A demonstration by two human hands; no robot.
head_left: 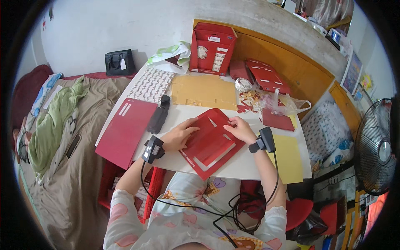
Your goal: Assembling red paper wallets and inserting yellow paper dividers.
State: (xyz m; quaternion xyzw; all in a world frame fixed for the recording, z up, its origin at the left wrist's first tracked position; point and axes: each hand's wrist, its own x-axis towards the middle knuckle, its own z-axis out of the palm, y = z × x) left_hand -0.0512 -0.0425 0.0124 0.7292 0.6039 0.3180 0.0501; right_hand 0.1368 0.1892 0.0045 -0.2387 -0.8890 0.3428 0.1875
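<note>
A glossy red card sheet (208,139) with cut-out slots and a large rectangular flap or window lies slanted at the table's front edge, its near corner above my lap. My left hand (180,134) grips its left side, fingers over the edge. At the upper right side my right hand (241,130) pinches with thumb and index finger close to a slot; exactly what lies between the fingertips is too small to make out, but the hand rests on the card. Each wrist wears a black device on a strap, with cables running down to my lap.
Around the white table (175,121) lie a dark red board (127,129), a black folded object (159,116), a brown cardboard sheet (204,89), a patterned sheet (151,84), red and cream scraps (250,100), a plastic bag (287,103) and yellow paper (287,158). A red display box (212,48) stands behind.
</note>
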